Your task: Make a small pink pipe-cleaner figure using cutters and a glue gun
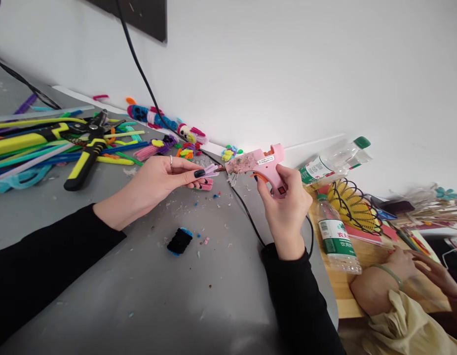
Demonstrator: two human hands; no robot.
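Currently, my left grip (150, 180) is closed in a thumb-and-finger pinch on a lilac stem bundle (211, 170), located at the nozzle of the pink glue gun (247, 161); contact between nozzle and stems cannot be confirmed. My right grip (288, 209) is closed around the gun's handle; I cannot tell whether the trigger is pressed. Judged status: gluing in progress, bundle incomplete. Apparently done: several assembled fuzzy pieces, including a long blue one (139, 113), lying at the far side of the desk (158, 305) along the white wall (306, 59). Apparently left: the bundle itself, and a black patch (179, 241) lying separate, nearer to me. Loose coloured stems (39, 162) form a pile at the left, with yellow-and-black pliers (87, 162) on top, handles spread. Desk surface: grey, scattered with fluff and small offcuts. A black cable (247, 212) crosses it. On the adjoining wooden tabletop (345, 308), at the right, are green-capped bottles (334, 236), a yellow-and-black basket (352, 207) and another person's hands (402, 264).
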